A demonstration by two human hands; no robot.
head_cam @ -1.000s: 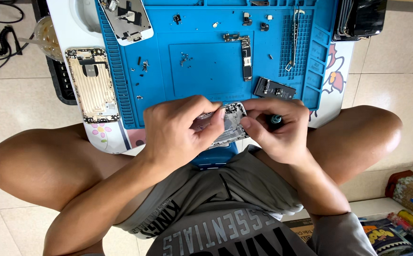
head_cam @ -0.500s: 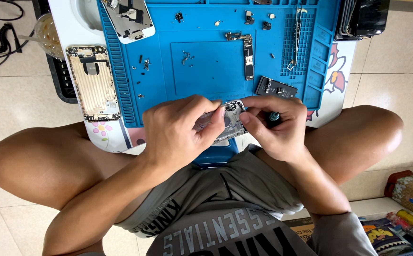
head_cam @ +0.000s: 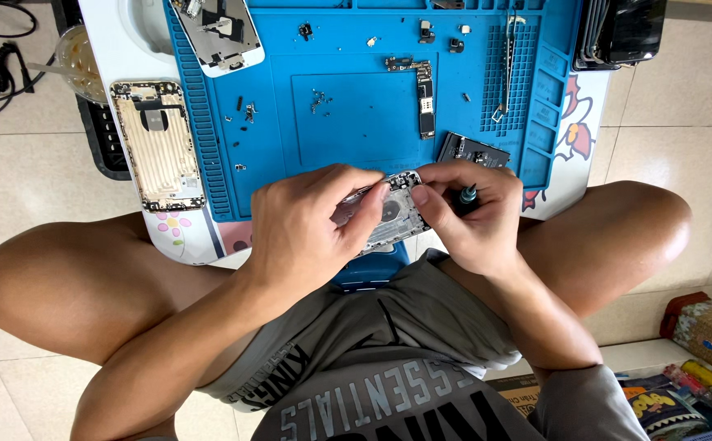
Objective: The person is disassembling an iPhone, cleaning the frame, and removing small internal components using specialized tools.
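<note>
A silver phone housing [head_cam: 390, 214] with a round part inside is held over the near edge of the blue work mat [head_cam: 356, 122]. My left hand [head_cam: 311, 224] grips its left side, thumb and fingers curled over it. My right hand [head_cam: 472, 214] pinches the housing's right edge with thumb and forefinger and also holds a small screwdriver [head_cam: 466, 196] with a teal and black handle in its fingers. The lower part of the housing is hidden by my hands.
A gold phone back shell [head_cam: 158, 145] lies left of the mat. A white phone frame [head_cam: 221, 28], a narrow circuit board [head_cam: 426, 96], tweezers [head_cam: 507, 61], a black part [head_cam: 470, 149] and loose screws [head_cam: 316, 100] lie on the mat. Black phones [head_cam: 621, 33] stack at the top right.
The hands and housing stayed nearly in place; my right thumb and forefinger shifted slightly on the housing's right edge.
</note>
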